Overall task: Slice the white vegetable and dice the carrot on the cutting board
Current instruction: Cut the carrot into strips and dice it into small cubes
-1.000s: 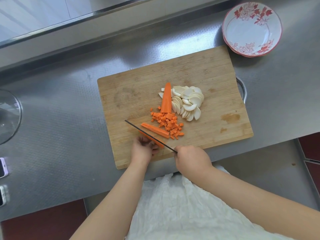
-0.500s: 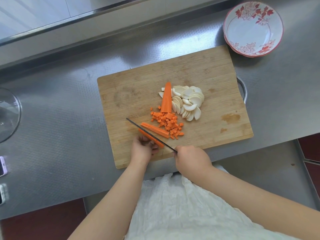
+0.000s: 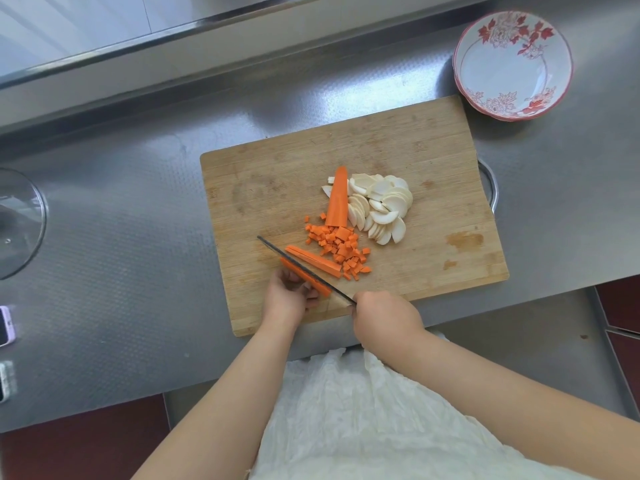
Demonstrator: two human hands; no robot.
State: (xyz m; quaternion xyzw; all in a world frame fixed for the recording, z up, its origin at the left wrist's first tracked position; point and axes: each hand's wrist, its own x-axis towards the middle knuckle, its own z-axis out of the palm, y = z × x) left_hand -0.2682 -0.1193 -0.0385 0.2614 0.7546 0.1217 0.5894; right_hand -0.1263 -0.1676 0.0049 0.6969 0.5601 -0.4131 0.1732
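Over the last second very little has moved: our left hand (image 3: 289,296) is still bent over the near carrot piece (image 3: 304,276), fingertips curled on it to pin it to the cutting board (image 3: 263,188), and our right hand (image 3: 382,318) is still wrapped tight round the handle of the knife (image 3: 301,268); that grip is fully closed, and the handle itself is hidden inside the fist. The blade has crept slightly along the piece, lying lengthwise on it with the tip pointing up and left, so we judge we are mid-way through splitting this piece into sticks, not yet cross-cutting. The cut carrot sticks (image 3: 313,260) lie just beyond the blade, touching the heap of carrot dice (image 3: 341,247), and the uncut tapered carrot length (image 3: 337,199) stands further back, against the white vegetable slices (image 3: 381,207). The white vegetable looks fully sliced; the carrot is perhaps half done. For room: our left hand works close to the board's near edge, which overhangs or sits right at the front rim of the steel tabletop (image 3: 121,237), so anything pushed toward us could drop off. The left and far parts of the board are bare wood, giving space to draw the blade or sweep dice. The patterned bowl (image 3: 512,109) sits beyond the board's far right corner, well apart from the knife, and a glass lid (image 3: 20,223) lies at the tabletop's left side.
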